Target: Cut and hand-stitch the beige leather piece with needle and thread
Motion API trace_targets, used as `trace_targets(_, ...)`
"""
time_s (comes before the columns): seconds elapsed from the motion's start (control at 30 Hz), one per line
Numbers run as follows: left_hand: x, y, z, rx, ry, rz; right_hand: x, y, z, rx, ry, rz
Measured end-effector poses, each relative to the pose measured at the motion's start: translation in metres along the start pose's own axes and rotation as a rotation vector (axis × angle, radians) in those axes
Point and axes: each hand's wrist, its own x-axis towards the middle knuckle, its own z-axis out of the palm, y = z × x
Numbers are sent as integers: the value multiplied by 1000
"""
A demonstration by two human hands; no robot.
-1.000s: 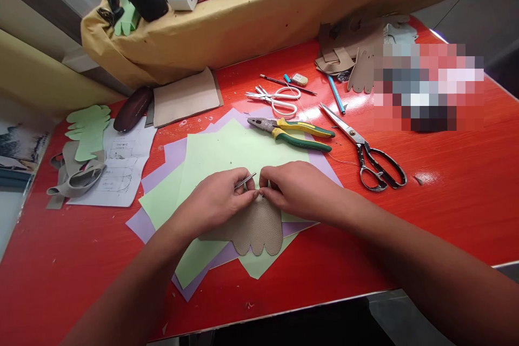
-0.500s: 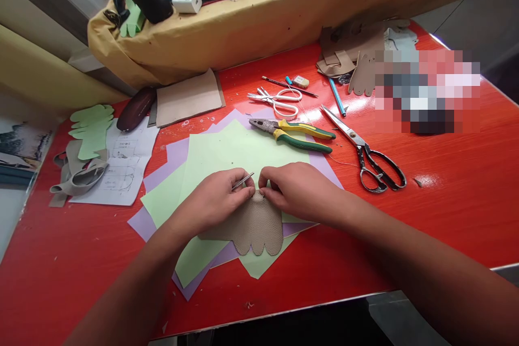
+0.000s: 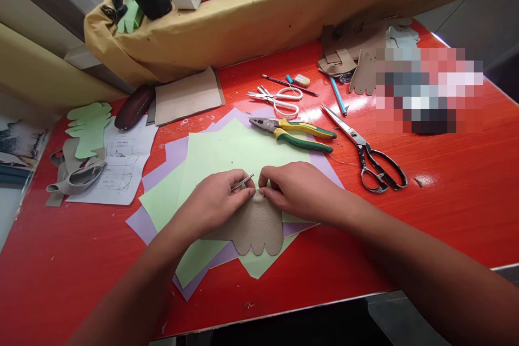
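Glossy red table [image 3: 454, 211], yellow cloth-covered ledge [image 3: 227, 38]

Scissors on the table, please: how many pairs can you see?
2: a white pair beyond the pliers, and a black-handled pair right of them. Others may hide under the blurred patch.

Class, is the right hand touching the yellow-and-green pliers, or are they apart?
Apart: the head view shows a strip of light-green paper between the right hand and the yellow-and-green pliers.
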Motion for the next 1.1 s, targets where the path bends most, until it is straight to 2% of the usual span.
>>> trace_targets(1.1, 0, 3, 1, 18, -4, -17, 1, 2, 2, 13, 16, -3)
